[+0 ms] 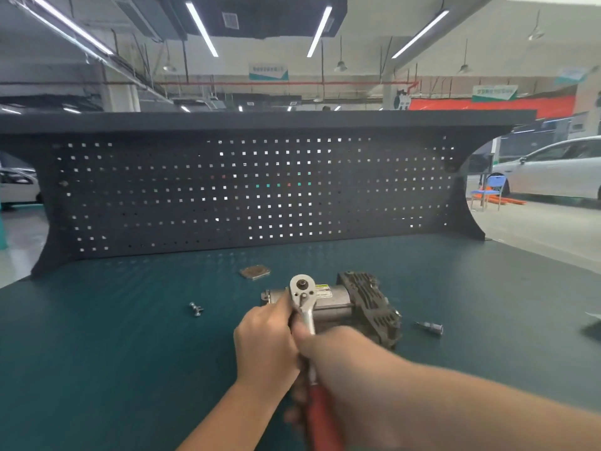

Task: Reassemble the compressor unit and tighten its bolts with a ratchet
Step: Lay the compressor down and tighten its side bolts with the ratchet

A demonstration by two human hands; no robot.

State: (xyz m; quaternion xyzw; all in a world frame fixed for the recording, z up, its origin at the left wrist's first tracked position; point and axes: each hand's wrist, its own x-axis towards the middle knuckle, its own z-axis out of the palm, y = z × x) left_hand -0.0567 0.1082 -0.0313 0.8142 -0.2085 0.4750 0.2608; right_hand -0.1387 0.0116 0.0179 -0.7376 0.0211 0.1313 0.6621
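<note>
The compressor (pixel 338 304) lies on its side on the green bench mat, silver body to the left and dark ribbed end cover (pixel 374 307) to the right. A ratchet (pixel 304 299) with a chrome head and a red handle is held above the bench in front of the compressor, head pointing away from me. My left hand (pixel 265 346) grips the chrome shaft just below the head. My right hand (pixel 338 369) holds the red handle lower down; its fingers are blurred.
A loose bolt (pixel 196 309) lies left of the compressor and a socket (pixel 431 327) right of it. A flat square plate (pixel 255 272) rests behind. A dark pegboard (pixel 253 190) closes off the bench's back edge.
</note>
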